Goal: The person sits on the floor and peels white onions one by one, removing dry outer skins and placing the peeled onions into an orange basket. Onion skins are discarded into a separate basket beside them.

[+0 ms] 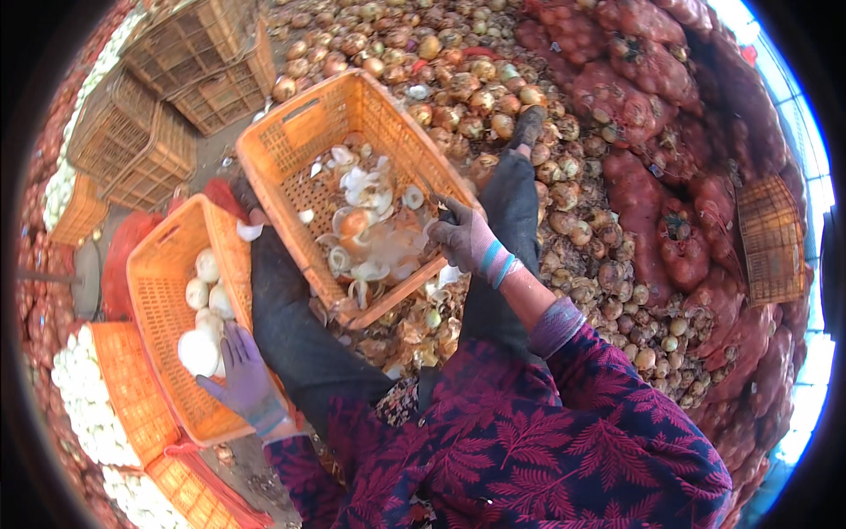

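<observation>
My left hand (pixel 246 377), in a purple glove, is over an orange plastic crate (pixel 155 264) at my left. Its fingers are spread beside a large white peeled onion (pixel 197 353); whether they touch it is unclear. Several more peeled onions (pixel 207 266) lie in that crate. My right hand (pixel 466 239), in a dirty gloved palm with a striped cuff, grips a small knife (pixel 447 214), its blade pointing up and left. The hand is at the right rim of a larger orange crate (pixel 388 306) between my legs. Inside that crate lie onion skins and peeled layers (pixel 368 192).
Unpeeled onions (pixel 462 86) cover the ground ahead and to the right. Red mesh sacks of onions (pixel 634 99) are piled at the far right. Stacked crates (pixel 132 142) stand at the upper left. Crates filled with white onions (pixel 89 397) sit at the lower left.
</observation>
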Motion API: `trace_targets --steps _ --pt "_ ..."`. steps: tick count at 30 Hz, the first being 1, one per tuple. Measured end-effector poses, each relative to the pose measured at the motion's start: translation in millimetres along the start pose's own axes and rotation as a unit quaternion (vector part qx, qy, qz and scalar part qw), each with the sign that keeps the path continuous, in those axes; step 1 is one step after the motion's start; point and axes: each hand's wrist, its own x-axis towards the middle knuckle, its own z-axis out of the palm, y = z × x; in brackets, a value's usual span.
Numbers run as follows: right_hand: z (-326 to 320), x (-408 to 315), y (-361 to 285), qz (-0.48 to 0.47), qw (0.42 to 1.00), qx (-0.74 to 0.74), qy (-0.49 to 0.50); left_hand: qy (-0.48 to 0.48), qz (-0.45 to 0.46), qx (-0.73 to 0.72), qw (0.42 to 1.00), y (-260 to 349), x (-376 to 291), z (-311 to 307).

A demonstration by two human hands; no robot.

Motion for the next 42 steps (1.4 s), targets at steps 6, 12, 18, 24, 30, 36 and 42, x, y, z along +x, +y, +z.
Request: trace_targets --steps 6,12,18,24,30,36,42 --pt "-79 56 -14 -0.044 0.988 0.109 0.096 -0.103 -0.078 0.48 0.868 -123 2 15" --pt "-160 143 67 0.194 0.97 0.02 0.149 -0.343 0.031 0.858 0.382 -223 29 -27" --pt "-167 164 94 0.215 0.926 -0.27 0.152 -0.303 0.027 0.864 0.401 -224 22 -20" --pt "-160 214 106 0.054 0.475 -0.84 -0.255 -0.295 0.028 0.885 0.36 -219 19 -27" --pt "-291 222 174 0.145 0.914 -0.37 0.083 -0.35 0.06 0.853 0.383 -244 25 -22" --pt "-169 72 -63 0.027 0.999 0.013 0.012 -0.324 0.054 0.86 0.391 -217 22 -27" --pt "-169 9 -76 0.046 0.985 -0.149 0.066 -0.349 0.063 0.85 0.389 -233 37 -41"
